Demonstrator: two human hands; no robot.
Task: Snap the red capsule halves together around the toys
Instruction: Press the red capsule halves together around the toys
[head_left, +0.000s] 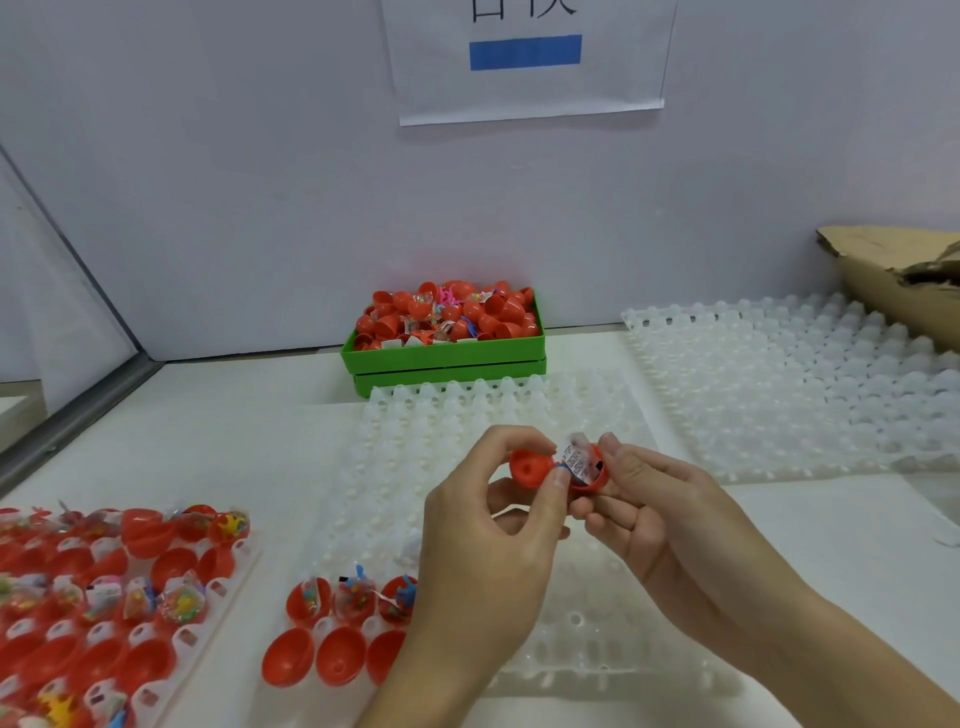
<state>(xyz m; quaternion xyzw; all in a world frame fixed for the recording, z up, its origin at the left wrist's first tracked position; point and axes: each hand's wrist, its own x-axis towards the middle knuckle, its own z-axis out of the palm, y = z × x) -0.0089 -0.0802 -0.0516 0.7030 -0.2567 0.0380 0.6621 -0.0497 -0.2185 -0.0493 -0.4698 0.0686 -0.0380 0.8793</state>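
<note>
Above the white table's near middle, the left hand (485, 525) pinches an empty red plastic capsule half (530, 467) beside the right hand's (654, 512) toy-filled red half (589, 480). Closing step: align rims, press.

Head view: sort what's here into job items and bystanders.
Job:
left hand holding empty red half
right hand holding toy-filled half
filled and empty halves in clear tray
green bin of parts

Bystanders:
cardboard box
wall sign
spare tray
</note>
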